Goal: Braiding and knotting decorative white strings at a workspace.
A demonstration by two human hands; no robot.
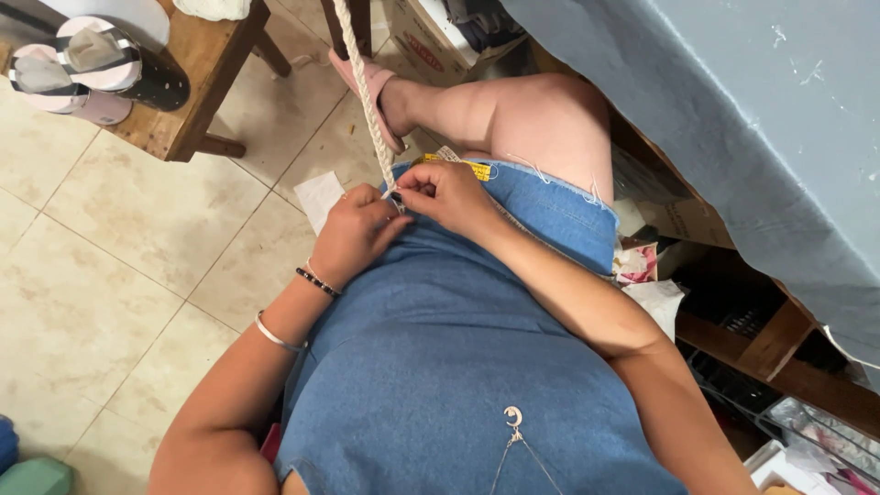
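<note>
Braided cream cord [365, 92] runs taut from the far top of the view down to the person's lap, where both hands meet on it. The left hand [353, 234] is closed, its fingertips pinched on the lower end of the cord, with a dark bead bracelet [317, 282] and a thin silver bangle [277, 335] on that wrist. The right hand [446, 194] is likewise closed, thumb and fingers gripping the same end just beside the left, the two hands touching. Under them lies a blue denim garment [458, 348], and a yellow measuring tape [458, 165] shows just beyond the right hand on the lap. The cord passes beside a foot in a pink sandal [371, 96] on the tiled floor [119, 257]. A white slip of paper [319, 197] lies on the floor left of the hands. At far left a wooden table [197, 78] carries two pink tumblers [78, 69] lying on their sides. A grey-blue cloth [733, 119] hangs at right.
</note>
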